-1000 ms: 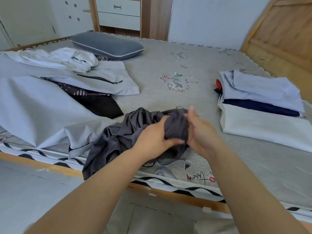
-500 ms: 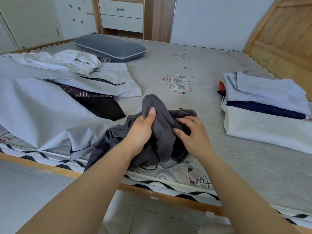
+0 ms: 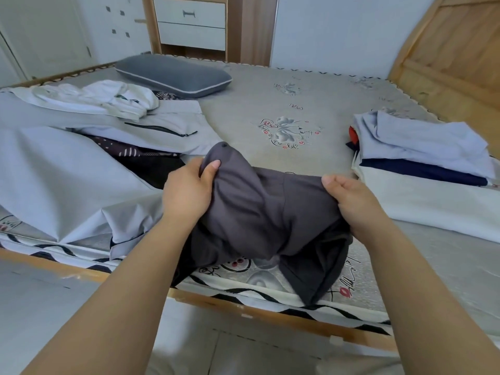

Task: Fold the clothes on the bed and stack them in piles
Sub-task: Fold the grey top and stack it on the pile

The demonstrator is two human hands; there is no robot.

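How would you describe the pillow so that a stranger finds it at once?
Start at the bed and look to its far edge, below the white drawers. There lies the pillow, beyond the unfolded clothes. It alone is padded and dark grey-blue with pale piping.

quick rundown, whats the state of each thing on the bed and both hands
dark grey garment: unfolded, bunched, held up over the bed edge
left hand: gripping the garment
right hand: gripping the garment
stack of clothes: folded, piled at right
light grey jacket: unfolded, spread flat
white garment: crumpled
pillow: lying flat
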